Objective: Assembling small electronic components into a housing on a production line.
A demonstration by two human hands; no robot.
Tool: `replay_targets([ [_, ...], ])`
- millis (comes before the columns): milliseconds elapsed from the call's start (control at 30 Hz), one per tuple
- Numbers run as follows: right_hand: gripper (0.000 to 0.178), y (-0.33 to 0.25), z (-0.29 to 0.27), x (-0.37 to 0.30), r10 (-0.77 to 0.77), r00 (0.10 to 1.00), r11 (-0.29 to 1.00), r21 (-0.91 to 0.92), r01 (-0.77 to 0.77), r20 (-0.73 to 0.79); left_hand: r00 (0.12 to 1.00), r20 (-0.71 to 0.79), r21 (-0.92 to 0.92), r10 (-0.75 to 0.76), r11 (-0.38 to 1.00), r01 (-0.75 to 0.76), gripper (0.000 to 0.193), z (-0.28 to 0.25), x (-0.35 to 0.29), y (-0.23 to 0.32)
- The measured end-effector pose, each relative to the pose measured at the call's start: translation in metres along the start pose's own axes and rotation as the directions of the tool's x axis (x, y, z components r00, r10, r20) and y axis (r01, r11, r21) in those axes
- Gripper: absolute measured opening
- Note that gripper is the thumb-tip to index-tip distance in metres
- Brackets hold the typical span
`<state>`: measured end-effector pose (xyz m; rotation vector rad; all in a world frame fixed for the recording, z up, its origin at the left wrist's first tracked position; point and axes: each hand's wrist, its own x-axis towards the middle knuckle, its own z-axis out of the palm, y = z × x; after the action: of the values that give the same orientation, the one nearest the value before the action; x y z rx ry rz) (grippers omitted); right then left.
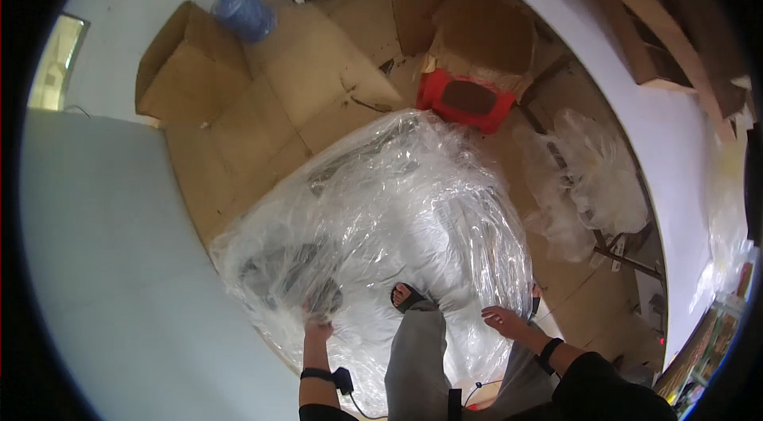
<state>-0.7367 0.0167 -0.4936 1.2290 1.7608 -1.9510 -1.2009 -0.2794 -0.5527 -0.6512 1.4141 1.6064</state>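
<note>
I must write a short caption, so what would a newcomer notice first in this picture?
The shiny clear plastic film spread over white material fills the lower middle, near the left hand and right hand. At its far edge is a bright red object. At upper left, a blue water jug is beside an open cardboard box.

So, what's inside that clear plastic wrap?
Puffy white stuff and some dark patches show through the wrap. Its creases and glare hide the rest, so I can't say exactly what's there.

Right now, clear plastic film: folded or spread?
Spread: the clear plastic film lies wide, wrinkled, reaching well beyond the left hand and right hand.
</note>
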Motion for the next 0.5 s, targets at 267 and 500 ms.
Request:
replay_targets([
  [267,0.037,-0.013,-0.031,-0.084,-0.047,0.999,0.998,-0.041,0.047,-0.019,0.916,-0.195,-0.043,-0.35,0.936,0.348,0.041,0.056,-0.223,0.039],
  [500,0.051,-0.027,-0.048,-0.137,0.045,0.999,0.995,0.084,-0.045,0.01,0.829,-0.281,0.256,-0.483,0.795,0.55,0.039,0.068,-0.364,0.019],
])
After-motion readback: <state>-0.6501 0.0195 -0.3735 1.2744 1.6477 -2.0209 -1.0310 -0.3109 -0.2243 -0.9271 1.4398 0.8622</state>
